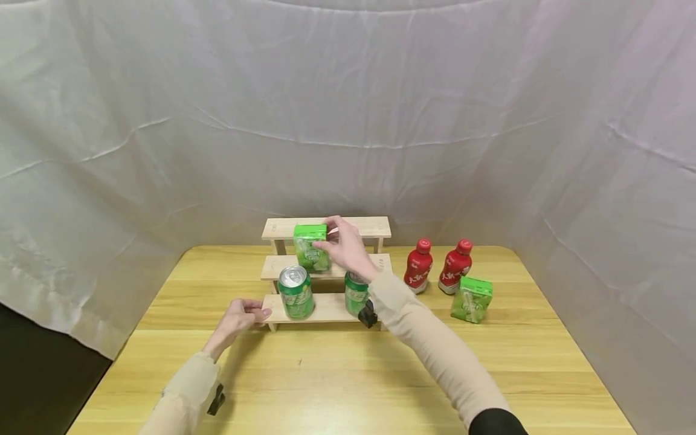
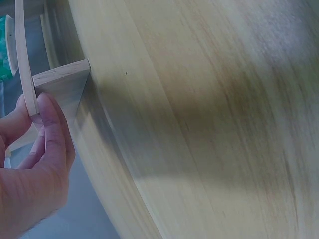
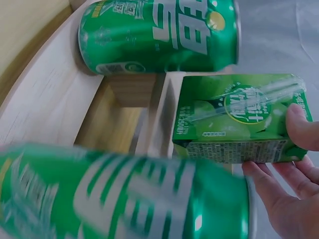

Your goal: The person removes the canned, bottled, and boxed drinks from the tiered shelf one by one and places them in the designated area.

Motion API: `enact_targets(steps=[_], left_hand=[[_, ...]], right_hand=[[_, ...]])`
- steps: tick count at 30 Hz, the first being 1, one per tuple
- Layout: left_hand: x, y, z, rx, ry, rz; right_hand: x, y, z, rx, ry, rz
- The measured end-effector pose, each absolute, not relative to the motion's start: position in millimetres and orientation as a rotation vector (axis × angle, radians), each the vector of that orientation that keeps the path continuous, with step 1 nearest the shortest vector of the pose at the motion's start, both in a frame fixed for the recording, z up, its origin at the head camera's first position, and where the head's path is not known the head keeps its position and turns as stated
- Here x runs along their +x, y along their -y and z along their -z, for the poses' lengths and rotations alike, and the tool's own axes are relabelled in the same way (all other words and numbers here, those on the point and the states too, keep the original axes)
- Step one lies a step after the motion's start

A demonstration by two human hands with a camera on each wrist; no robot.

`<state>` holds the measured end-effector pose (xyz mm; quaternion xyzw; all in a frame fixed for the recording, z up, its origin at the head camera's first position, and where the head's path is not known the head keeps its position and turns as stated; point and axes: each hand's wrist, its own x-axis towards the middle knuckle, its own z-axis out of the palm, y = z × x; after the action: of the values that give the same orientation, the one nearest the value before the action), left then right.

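My right hand (image 1: 347,244) grips a green juice box (image 1: 311,251) by its upper right side, thumb on the front face and fingers behind. The box stands upright at the middle step of a three-tier wooden shelf (image 1: 326,227); in the right wrist view its base meets that board. My left hand (image 1: 240,317) pinches the left end of the lowest step, thumb above and fingers beneath, as the left wrist view shows. Two green drink cans stand on that lowest step: one can (image 1: 296,296) at left, the other can (image 1: 356,296) at right, partly behind my right wrist.
To the right of the shelf stand two red bottles (image 1: 418,267) with red caps. A second green juice box (image 1: 472,300) is in front of them on the wooden table (image 1: 326,380). A pale curtain (image 1: 348,121) hangs behind and around the table.
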<state>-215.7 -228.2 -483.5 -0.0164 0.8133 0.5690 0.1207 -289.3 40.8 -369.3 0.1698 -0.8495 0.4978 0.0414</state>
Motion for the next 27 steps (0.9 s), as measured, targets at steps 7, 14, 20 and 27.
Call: enact_targets(steps=[7, 14, 20, 27], left_hand=[[-215, 227, 485, -0.056, -2.387, -1.655], [-215, 225, 487, -0.07, -2.381, -1.66], [-216, 224, 486, -0.075, -2.381, -1.658], [-216, 223, 486, -0.072, -2.391, -1.648]], right_hand=[[-277, -81, 368, 0.484, 2.448, -1.517], [-263, -132, 367, 0.428, 2.369, -1.543], [-250, -168, 363, 0.386, 2.325, -1.467], [-241, -197, 365, 0.332, 2.323, -1.411]])
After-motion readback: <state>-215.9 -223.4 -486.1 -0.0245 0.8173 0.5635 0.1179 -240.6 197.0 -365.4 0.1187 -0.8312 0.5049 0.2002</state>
